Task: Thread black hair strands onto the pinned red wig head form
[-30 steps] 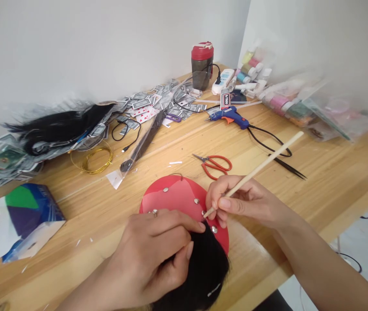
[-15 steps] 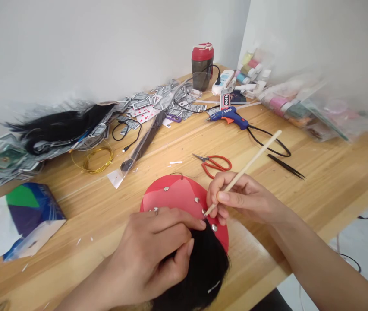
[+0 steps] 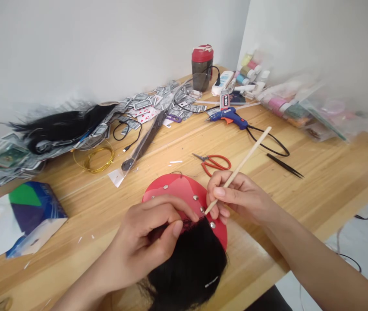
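Note:
My right hand [image 3: 235, 196] grips a thin pale wooden stick [image 3: 245, 162] like a pen, its lower tip at the top edge of a black hair piece [image 3: 190, 259]. The hair lies over the lower part of a round red piece [image 3: 162, 180] with a pinkish area and several silver studs [image 3: 196, 198]. My left hand [image 3: 151, 233] rests over the left side of both, index finger stretched along the hair's top edge and thumb apart from it. A small white clip-like bar [image 3: 212, 282] shows on the hair.
Beyond the red piece lie red-handled scissors [image 3: 216, 163], with black tweezers [image 3: 285, 166] and a blue glue gun [image 3: 229, 117] farther right. Gold wire [image 3: 98, 160], scattered playing cards [image 3: 145, 114], more black hair [image 3: 64, 127] and a red-lidded cup [image 3: 202, 67] occupy the left and back.
My left hand has shifted slightly left, its index finger drawn back from the stick's tip, baring more of the hair's top edge. The stick's tip stays almost in place.

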{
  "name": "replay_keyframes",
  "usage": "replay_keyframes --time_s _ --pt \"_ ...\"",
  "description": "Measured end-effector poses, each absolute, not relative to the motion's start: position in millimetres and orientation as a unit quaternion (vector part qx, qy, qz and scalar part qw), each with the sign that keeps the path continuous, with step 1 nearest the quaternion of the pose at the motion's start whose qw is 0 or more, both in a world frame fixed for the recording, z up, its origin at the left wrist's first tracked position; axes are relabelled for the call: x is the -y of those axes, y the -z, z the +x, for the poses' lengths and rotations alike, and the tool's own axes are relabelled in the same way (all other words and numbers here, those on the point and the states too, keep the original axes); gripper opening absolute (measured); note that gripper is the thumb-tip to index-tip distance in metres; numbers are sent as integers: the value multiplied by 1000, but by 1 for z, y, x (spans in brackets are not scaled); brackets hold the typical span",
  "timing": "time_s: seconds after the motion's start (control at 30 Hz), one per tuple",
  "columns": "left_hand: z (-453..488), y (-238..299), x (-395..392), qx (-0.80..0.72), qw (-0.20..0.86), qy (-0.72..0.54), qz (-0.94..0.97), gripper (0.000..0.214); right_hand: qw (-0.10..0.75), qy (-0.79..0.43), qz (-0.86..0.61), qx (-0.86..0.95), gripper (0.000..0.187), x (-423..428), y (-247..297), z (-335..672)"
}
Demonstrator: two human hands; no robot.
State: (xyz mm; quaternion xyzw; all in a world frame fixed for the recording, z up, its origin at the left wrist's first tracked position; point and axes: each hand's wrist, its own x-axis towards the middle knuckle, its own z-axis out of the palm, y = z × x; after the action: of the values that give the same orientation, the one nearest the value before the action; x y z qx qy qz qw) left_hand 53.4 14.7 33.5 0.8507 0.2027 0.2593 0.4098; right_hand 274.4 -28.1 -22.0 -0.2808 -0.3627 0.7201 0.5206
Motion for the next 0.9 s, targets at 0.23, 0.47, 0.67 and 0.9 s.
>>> replay_keyframes --time_s 0.23,0.47,0.67,0.9 --pt "52 -31 -13 -206 410 -254 851 23 522 -699 -279 400 25 30 21 276" --pt "53 -33 -14 -205 412 -258 850 24 502 -674 -286 462 25 31 16 280" --pt "55 -33 -13 -204 400 -266 853 23 511 -657 -285 476 25 31 15 281" --pt "55 -32 -12 -209 399 -272 850 22 509 -662 -281 473 25 31 16 280"
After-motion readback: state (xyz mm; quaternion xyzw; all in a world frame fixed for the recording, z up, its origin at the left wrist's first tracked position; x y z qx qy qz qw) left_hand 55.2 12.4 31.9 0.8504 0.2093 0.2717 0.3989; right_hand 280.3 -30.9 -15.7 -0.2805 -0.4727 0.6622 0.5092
